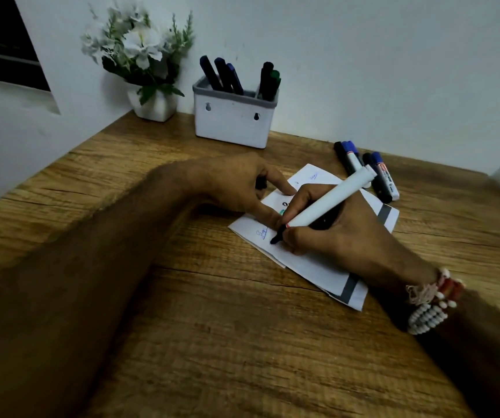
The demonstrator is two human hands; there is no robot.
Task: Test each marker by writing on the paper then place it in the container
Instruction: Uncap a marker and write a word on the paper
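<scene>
Currently: container markers (226,75) five, loose markers (385,180) four, held marker (330,200) one.

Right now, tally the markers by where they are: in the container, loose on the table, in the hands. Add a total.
Markers in the container: 5
Loose markers on the table: 4
Marker in the right hand: 1
Total: 10

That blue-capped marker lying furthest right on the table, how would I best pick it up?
Probably pinch the blue-capped marker mid-barrel from above, angling in from its right: it lies flat, with a dark marker tight against its left side.
</scene>
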